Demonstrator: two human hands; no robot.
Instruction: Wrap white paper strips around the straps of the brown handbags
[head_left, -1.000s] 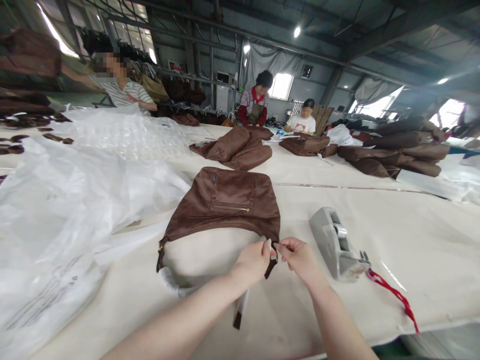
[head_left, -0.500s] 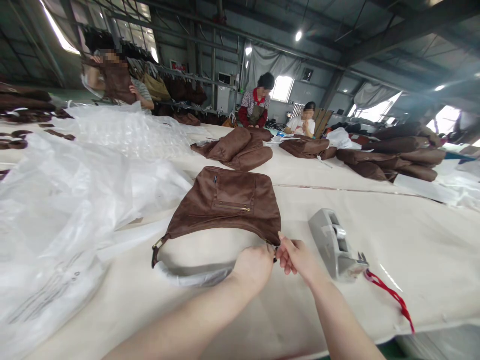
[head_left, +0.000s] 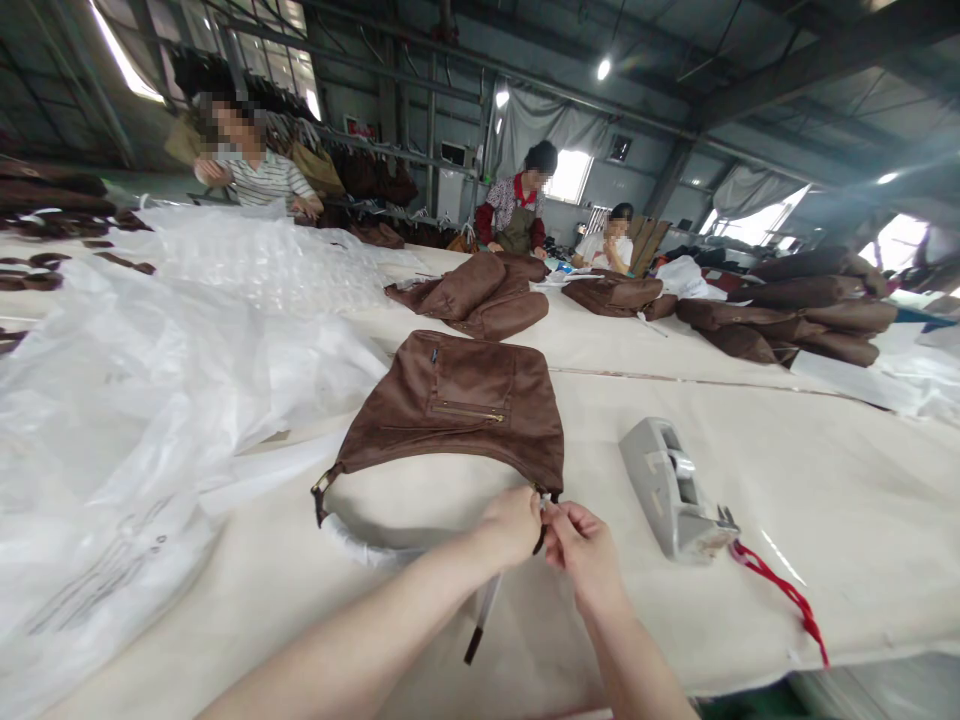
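A brown bag (head_left: pixel 480 390) lies flat on the pale table, its strap curving toward me. White wrapping (head_left: pixel 367 548) covers part of the strap. At the bag's right strap end, my left hand (head_left: pixel 514 525) is closed around the strap near the metal fitting. My right hand (head_left: pixel 581 540) pinches at the same spot, fingertips against the left hand's; what it holds is too small to make out. Below the left hand a thin strip with a dark tip (head_left: pixel 474 645) sticks out.
A grey tape dispenser (head_left: pixel 667 490) with a red cord (head_left: pixel 784 590) stands right of my hands. Clear plastic bags (head_left: pixel 150 370) heap at left. Brown bags (head_left: pixel 480 290) lie beyond, more (head_left: pixel 787 310) at back right. Three people are behind the table.
My right hand has moved slightly down and its fingers have drawn in. The dark-tipped strip now shows below my left hand. The person at back left has lowered the brown item.
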